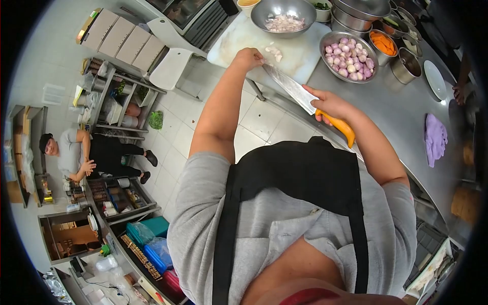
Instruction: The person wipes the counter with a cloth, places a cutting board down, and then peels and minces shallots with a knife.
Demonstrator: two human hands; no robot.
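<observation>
My right hand (333,105) is closed round the orange handle of a large knife (292,87), whose blade points up and left over the front edge of the white cutting board (229,44). At the blade's tip is my left hand (249,59), its fingers pinched together; whatever they hold is too small to make out. Some sliced shallot (274,52) lies on the board just beyond. Behind it, a metal bowl (264,10) contains more sliced shallots. To the right, another metal bowl (351,57) is full of whole peeled shallots.
Right of the bowls stand a container of orange pieces (383,43), a metal pot (406,66) and a white oval plate (435,80). A purple cloth (434,138) lies on the steel counter (378,109). Another person (96,152) stands at the far left, near shelves.
</observation>
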